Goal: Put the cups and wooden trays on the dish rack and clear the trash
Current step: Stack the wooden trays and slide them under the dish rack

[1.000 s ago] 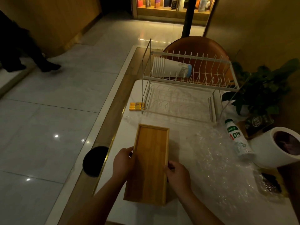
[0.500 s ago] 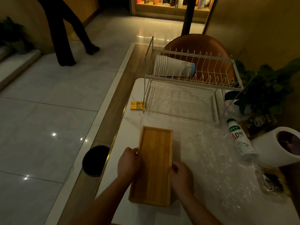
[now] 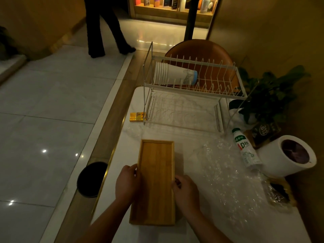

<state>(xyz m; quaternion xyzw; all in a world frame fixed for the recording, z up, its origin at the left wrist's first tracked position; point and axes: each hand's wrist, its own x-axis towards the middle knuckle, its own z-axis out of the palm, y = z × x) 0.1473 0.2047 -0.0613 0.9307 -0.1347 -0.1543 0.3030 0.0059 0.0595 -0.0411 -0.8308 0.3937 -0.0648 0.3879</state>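
Note:
A long wooden tray (image 3: pixel 155 179) is held over the near part of the white table (image 3: pixel 122 155). My left hand (image 3: pixel 128 182) grips its left edge and my right hand (image 3: pixel 185 191) grips its right edge. Beyond it stands a white two-tier dish rack (image 3: pixel 191 95). A stack of white paper cups (image 3: pixel 172 74) lies on its side on the upper tier; the lower tier is bare. A plastic drink bottle (image 3: pixel 246 149) lies to the right, beside a sheet of bubble wrap (image 3: pixel 228 174).
A small yellow box (image 3: pixel 137 116) lies left of the rack. A white round bin (image 3: pixel 289 157) sits at the right edge, with a potted plant (image 3: pixel 270 97) behind it. A black bin (image 3: pixel 92 178) stands on the floor to the left. A person's legs (image 3: pixel 105 28) are further off.
The tray has turned to lie straighter along the table, both hands still on its edges. The person in the background has walked to the right across the floor.

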